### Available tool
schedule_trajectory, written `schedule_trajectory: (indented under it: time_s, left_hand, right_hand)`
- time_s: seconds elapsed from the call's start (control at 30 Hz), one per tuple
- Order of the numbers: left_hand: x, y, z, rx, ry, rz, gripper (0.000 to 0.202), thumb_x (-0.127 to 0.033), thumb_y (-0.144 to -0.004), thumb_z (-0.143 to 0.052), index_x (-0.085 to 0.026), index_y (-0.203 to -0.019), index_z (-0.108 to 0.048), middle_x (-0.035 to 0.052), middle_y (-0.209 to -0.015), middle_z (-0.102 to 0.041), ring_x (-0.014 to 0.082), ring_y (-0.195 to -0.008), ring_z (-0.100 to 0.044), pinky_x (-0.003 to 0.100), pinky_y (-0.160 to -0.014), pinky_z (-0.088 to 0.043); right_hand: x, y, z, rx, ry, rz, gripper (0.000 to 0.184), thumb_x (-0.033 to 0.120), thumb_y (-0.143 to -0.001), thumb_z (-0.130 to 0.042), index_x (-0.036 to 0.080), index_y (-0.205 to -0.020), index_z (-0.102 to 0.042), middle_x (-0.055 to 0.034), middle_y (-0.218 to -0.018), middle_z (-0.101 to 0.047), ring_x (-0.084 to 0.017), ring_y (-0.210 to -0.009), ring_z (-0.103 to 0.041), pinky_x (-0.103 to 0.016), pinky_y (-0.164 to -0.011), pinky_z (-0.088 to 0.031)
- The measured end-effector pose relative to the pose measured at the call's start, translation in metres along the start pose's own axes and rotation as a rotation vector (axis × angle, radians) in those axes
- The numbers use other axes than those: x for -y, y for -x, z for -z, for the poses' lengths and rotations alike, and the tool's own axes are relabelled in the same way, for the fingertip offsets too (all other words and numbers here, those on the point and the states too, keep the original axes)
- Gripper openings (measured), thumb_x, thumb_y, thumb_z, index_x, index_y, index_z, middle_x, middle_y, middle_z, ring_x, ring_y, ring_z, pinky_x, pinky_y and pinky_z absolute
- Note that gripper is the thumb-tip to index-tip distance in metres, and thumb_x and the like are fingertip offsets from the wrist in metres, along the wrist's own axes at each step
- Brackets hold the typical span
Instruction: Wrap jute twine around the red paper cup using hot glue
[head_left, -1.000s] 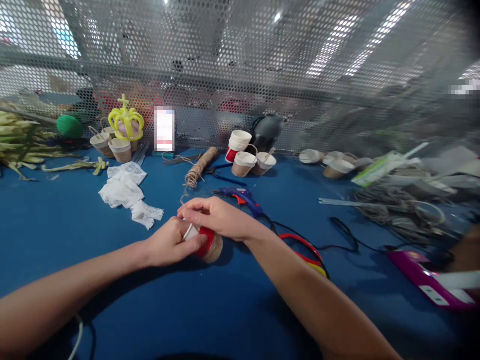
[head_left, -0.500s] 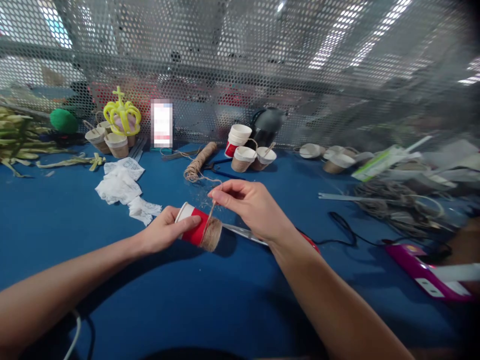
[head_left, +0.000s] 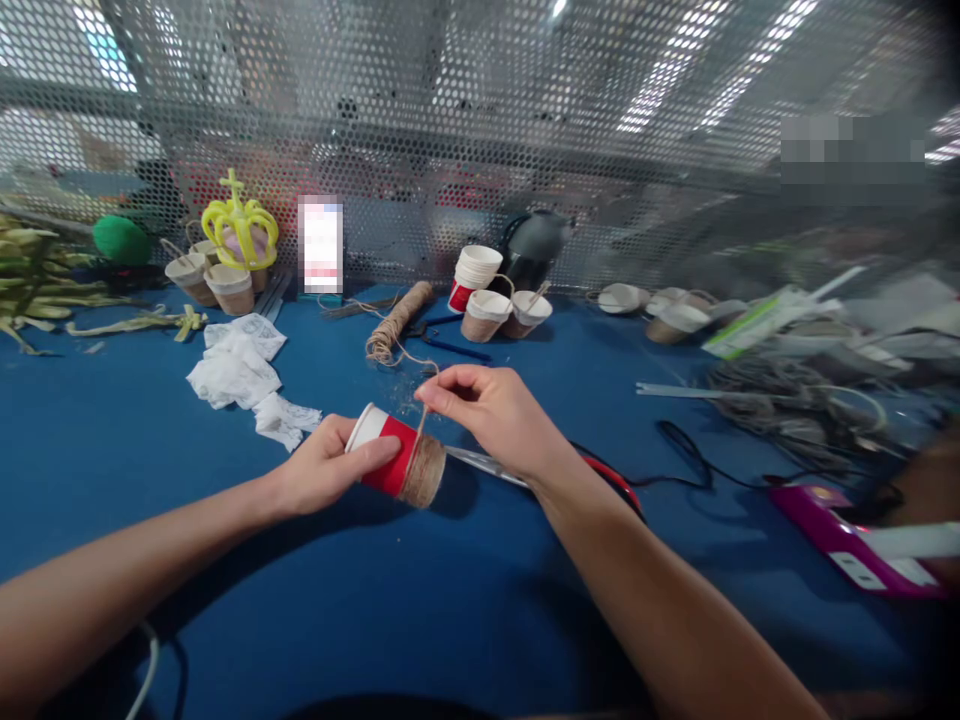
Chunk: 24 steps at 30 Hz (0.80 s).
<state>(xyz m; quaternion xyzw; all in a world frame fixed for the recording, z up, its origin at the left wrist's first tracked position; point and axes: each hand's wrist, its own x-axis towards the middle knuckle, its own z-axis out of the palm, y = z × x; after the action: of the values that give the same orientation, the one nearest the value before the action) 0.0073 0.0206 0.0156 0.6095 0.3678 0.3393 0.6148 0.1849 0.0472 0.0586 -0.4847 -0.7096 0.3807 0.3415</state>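
My left hand (head_left: pixel 330 462) is wrapped round a red and white paper cup (head_left: pixel 385 466), which lies tilted with its rim toward the left. Brown twine (head_left: pixel 424 474) is wound in close turns round the cup's base end. Between thumb and forefinger, my right hand (head_left: pixel 480 408) pinches the strand that rises from these turns. From there the strand runs back to a bundle of twine (head_left: pixel 400 322) on the table. Scissors (head_left: pixel 487 464) with red handles lie partly hidden under my right wrist.
Twine-covered cups (head_left: pixel 486 315) stand at the back beside a stack of white cups (head_left: pixel 478 268). Crumpled white tissue (head_left: pixel 236 365) lies to the left, near a yellow crown (head_left: pixel 240 225). A purple power strip (head_left: pixel 840 540) and grey cord coils (head_left: pixel 780 410) occupy the right side.
My right hand has moved slightly down, still pinching the strand. The cup remains in my left hand in nearly the same position.
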Motion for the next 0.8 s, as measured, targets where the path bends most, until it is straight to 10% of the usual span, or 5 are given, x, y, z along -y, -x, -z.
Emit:
schedule_trajectory:
  time_s: [0.8]
  left_hand:
    - [-0.0039, -0.0005, -0.0024, -0.059, 0.126, 0.118, 0.033, -0.04, -0.067, -0.056, -0.013, -0.05, -0.046, -0.0056, -0.044, -0.04, 0.0039, -0.04, -0.027, 0.018, -0.039, -0.022]
  right_hand:
    - [0.0081, 0.0042, 0.0042, -0.016, 0.022, 0.011, 0.018, 0.031, -0.074, -0.057, 0.015, -0.069, -0.062, -0.0025, -0.067, -0.064, -0.013, -0.063, -0.057, -0.027, -0.06, -0.044]
